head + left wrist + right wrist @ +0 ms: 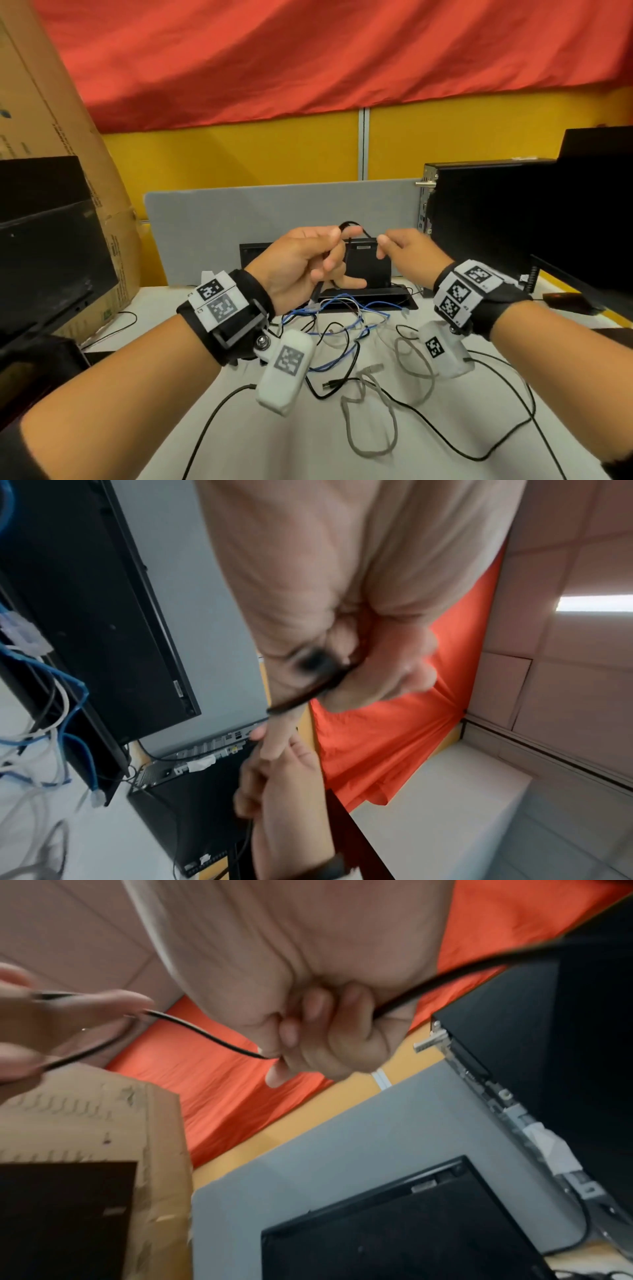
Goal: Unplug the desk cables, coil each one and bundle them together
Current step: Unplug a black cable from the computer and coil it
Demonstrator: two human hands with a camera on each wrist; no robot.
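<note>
Black cable (205,1033) between both hands

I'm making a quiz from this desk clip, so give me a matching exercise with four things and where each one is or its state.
Things:
1. black cable
2. grey cable
3. blue cable
4. cardboard box

Places or states:
A. tangled by the desk's cable slot
B. leaning at far left
C. held up between left hand and right hand
D. looped loose on the desk, nearest the person

Pairs: 1-C, 2-D, 3-A, 4-B
</note>
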